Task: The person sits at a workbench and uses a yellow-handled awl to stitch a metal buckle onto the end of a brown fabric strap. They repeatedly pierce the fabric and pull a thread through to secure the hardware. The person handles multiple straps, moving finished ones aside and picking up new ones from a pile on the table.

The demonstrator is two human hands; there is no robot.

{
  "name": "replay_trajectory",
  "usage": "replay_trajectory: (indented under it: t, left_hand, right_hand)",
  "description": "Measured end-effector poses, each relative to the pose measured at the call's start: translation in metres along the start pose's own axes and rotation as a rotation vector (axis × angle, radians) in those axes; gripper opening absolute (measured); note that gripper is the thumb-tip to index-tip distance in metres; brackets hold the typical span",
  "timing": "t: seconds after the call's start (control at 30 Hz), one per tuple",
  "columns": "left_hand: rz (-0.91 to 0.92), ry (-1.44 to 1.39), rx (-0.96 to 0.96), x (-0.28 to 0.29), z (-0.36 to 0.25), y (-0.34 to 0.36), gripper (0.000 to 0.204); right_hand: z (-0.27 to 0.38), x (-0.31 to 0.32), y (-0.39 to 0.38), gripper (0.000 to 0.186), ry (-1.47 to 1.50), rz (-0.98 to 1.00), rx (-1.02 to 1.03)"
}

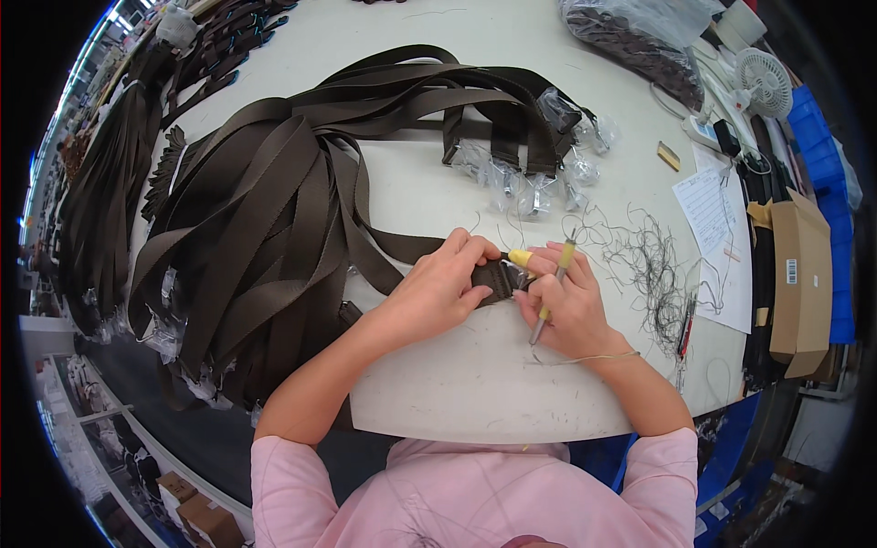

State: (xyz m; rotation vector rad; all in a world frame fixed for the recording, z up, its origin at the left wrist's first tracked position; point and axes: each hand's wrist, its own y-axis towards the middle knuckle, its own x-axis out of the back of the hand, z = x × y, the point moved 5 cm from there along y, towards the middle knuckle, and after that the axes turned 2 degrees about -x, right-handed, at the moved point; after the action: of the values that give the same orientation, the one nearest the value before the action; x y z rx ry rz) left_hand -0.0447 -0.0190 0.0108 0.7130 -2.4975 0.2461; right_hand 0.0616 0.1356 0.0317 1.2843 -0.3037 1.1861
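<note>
My left hand (443, 283) pinches a dark brown webbing strap (493, 281) near its stitched end, where a plastic-wrapped metal fitting (516, 274) shows beside my right hand (571, 310). My right hand grips a slim yellow pen-shaped tool (565, 256), held upright at a slant, with a thin cord running over the wrist. A short yellow wrap (523, 258) covers a fingertip at the strap end. A large heap of similar straps (247, 219) lies to the left, with plastic-wrapped fittings (539, 192) behind my hands.
On the white table (475, 384) are loose threads (649, 274), paper sheets (703, 219), a red-handled tool (685, 329) and a small brass-coloured piece (669, 155). At the right stand a small fan (763, 82), cardboard box (795, 283) and blue bins (827, 210). A bagged bundle (630, 46) lies at the back.
</note>
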Motion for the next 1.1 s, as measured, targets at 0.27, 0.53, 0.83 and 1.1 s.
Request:
replay_trajectory:
  t: [0.27, 0.53, 0.83, 1.1]
  left_hand:
    - [0.084, 0.162, -0.113, -0.010, -0.020, 0.006, 0.033]
    - [0.110, 0.150, -0.251, 0.002, -0.016, -0.002, 0.020]
    - [0.048, 0.075, -0.155, -0.003, -0.011, 0.017, 0.030]
    - [0.049, 0.535, -0.393, -0.009, -0.012, 0.017, 0.031]
  right_hand:
    - [-0.009, -0.003, -0.011, 0.025, -0.001, 0.054, -0.074]
    - [-0.008, -0.002, -0.011, 0.025, 0.009, 0.047, -0.102]
    - [-0.011, -0.004, -0.013, 0.026, 0.051, 0.057, -0.117]
    - [-0.013, -0.002, -0.015, 0.028, 0.083, -0.014, -0.136]
